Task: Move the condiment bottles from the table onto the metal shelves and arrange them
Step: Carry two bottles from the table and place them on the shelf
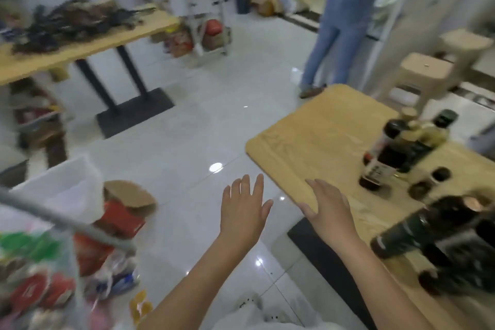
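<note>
Several dark condiment bottles stand on the light wooden table [316, 139] at the right. A tall dark sauce bottle [380, 158] and a green-capped oil bottle [426, 136] stand together, with two small dark jars [431, 182] beside them. A cluster of larger dark bottles [444, 244] fills the near right. My left hand [242, 209] hovers open over the floor, left of the table. My right hand [328, 209] is open over the table's near edge, short of the bottles. A metal shelf rail [67, 225] crosses the lower left. The picture is blurred.
Bagged goods and a cardboard box [128, 195] crowd the lower left. A second wooden table [88, 43] with dark items stands far left. A white metal rack [203, 8] stands at the back. A person in jeans [332, 35] stands beyond the table, near two beige stools [426, 69].
</note>
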Motion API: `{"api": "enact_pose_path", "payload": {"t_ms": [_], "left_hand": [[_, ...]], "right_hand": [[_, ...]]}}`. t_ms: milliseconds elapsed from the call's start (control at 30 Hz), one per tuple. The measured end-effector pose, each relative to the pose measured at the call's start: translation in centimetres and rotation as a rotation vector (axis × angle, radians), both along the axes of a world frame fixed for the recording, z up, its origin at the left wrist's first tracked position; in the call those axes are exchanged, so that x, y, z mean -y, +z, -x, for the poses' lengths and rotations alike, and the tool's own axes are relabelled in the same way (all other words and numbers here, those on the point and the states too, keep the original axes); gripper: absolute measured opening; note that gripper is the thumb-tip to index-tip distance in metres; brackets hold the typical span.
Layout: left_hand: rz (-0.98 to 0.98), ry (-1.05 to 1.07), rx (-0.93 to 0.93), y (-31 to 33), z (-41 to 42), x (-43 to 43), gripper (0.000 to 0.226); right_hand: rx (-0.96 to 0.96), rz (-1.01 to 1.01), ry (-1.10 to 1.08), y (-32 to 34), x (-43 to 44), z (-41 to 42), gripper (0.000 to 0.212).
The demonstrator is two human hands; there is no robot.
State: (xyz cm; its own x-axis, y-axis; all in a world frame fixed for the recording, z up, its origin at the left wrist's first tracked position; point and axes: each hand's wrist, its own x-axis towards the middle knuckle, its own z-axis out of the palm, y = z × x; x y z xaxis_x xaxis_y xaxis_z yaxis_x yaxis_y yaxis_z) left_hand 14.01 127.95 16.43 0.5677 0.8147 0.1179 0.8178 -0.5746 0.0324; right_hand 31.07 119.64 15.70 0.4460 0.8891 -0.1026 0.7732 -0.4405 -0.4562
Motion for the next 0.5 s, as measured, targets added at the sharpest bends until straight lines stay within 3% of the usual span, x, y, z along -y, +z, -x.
{"api": "enact_pose_path", "payload": {"t_ms": [267,500], "left_hand": [[0.017,-0.523,-0.001,-0.3,-8.3,0.0,0.066],[0.142,-0.746,0.004,-0.7,-13.1,5.7,0.069]], "right_hand": [[0.057,-0.046,-0.498,2.1,6.7,-1.2,0.058],[0.007,-0.116,-0.689,2.6,13.8,-1.6,0.059]]}}
